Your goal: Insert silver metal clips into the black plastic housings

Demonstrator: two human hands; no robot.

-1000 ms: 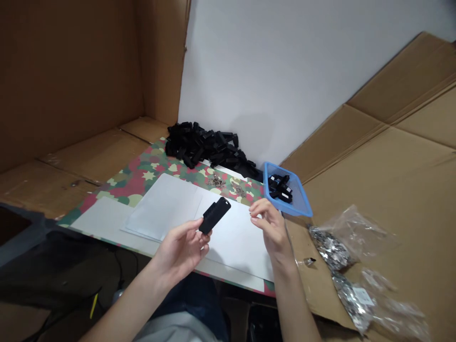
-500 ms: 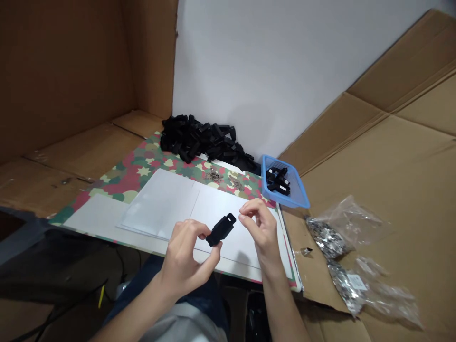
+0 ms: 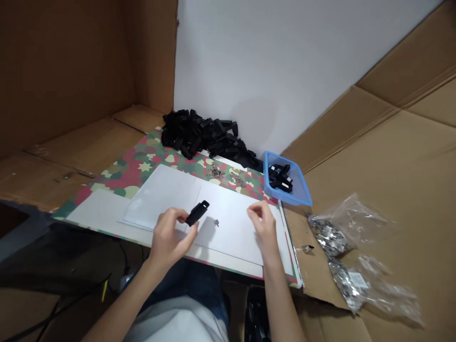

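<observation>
My left grip (image 3: 168, 237) pinches a black part (image 3: 196, 213); right grip (image 3: 264, 224) curled, can't tell if it holds anything. Metal bit (image 3: 216, 222) between my grips, against white paper (image 3: 233, 242). Probably fitting step; next move likely needs fine pinching.

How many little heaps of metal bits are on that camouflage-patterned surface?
2. The left heap lies in front of the black pile; the right heap lies beside it, nearer the blue basket. No others show.
</observation>
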